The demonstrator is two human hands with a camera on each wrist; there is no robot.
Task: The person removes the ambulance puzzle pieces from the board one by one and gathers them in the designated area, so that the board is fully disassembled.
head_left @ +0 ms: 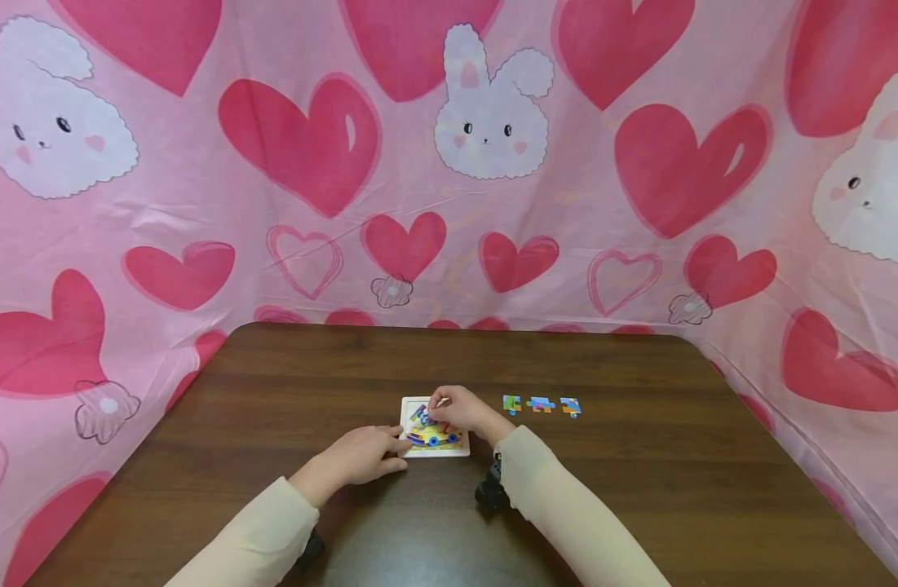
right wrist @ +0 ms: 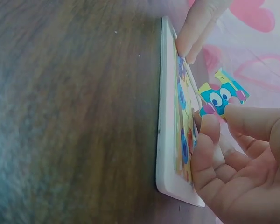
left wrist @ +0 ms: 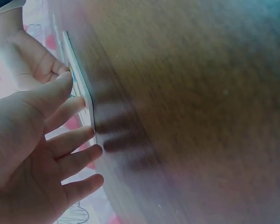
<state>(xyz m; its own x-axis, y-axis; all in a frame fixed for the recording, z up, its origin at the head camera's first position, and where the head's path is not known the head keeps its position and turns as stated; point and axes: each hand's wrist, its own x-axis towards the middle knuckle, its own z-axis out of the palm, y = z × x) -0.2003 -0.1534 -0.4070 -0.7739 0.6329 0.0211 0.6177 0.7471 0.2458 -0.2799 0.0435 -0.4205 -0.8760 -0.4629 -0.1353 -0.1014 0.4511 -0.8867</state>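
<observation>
A small jigsaw board with a white frame lies on the table, a yellow car picture showing in its lower part. My right hand pinches a jigsaw piece between thumb and index finger. Blue with two cartoon eyes and pink and yellow patches, the piece is tilted above the board in the right wrist view. My left hand, fingers fairly straight, rests its fingertips at the frame's left edge. In the left wrist view the left fingers are spread along that edge. The right hand hides part of the board.
To the right of the board lie three loose jigsaw pieces in a row: a green one, a pink-and-blue one and a blue-and-orange one. The brown wooden table meets a pink heart-patterned curtain behind.
</observation>
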